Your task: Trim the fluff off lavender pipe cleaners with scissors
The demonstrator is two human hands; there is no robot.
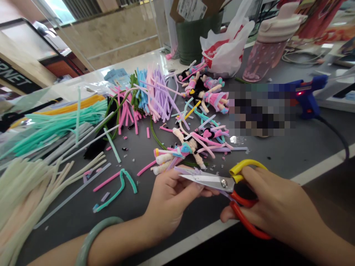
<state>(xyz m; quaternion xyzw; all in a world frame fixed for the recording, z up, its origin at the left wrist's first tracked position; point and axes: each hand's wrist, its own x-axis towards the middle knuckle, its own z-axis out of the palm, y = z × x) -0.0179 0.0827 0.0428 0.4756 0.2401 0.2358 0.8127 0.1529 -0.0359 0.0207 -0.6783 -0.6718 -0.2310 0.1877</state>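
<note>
Yellow-and-red-handled scissors (pixel 222 182) | pointing leftward over grey tabletop (pixel 138 149) || lilac pipe cleaner (pixel 190 170) | running beside blades, partly hidden

Right hand (pixel 266 199) holding scissors (pixel 213 181), left hand (pixel 172 203) pinching purple pipe cleaner (pixel 191 170), dolls (pixel 188 147) beyond

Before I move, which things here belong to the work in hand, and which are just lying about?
Part of the work:
- scissors, in the right hand
- lilac stem, in the left hand
- turquoise stems
- fuzzy dolls
- glue gun, probably; red light on

Seemingly just lying about:
- pink bottle
- white plastic bag
- cardboard box
</note>
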